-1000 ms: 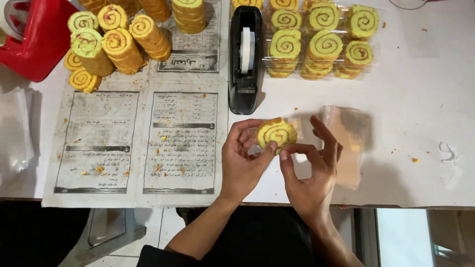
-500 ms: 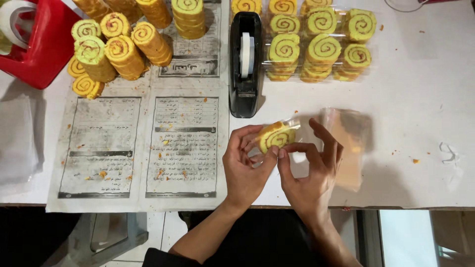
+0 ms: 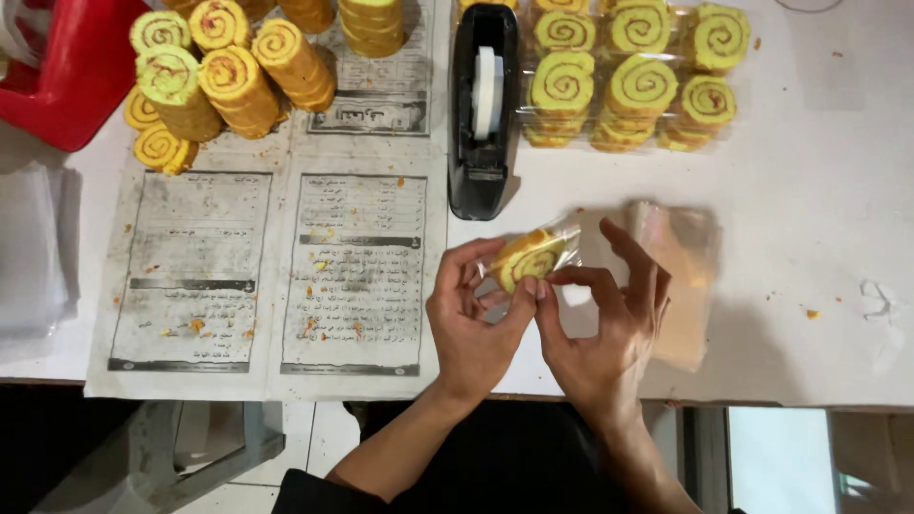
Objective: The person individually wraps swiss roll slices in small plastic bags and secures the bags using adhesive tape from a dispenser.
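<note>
1. Where the two hands meet above the white surface (image 3: 819,247), they hold one roll-cake slice (image 3: 526,259): a yellow round with a darker spiral, sheathed in a clear plastic wrapper (image 3: 564,238) that juts past it at the upper right.
2. The left hand (image 3: 471,324) lies below and left of the slice, fingers curled, pinching its lower edge; the right hand (image 3: 609,328) lies to the right, thumb and forefinger pinched on the wrapper, the other fingers spread.
3. One black tape dispenser (image 3: 484,109) stands just above the hands.
4. One stack of clear bags (image 3: 681,276) lies beneath the right hand.
5. About seven wrapped stacks of slices (image 3: 633,81) show at upper right.
6. About eight unwrapped cake rolls (image 3: 238,81) rest on the newspaper (image 3: 267,276), beside one red container (image 3: 67,67).
</note>
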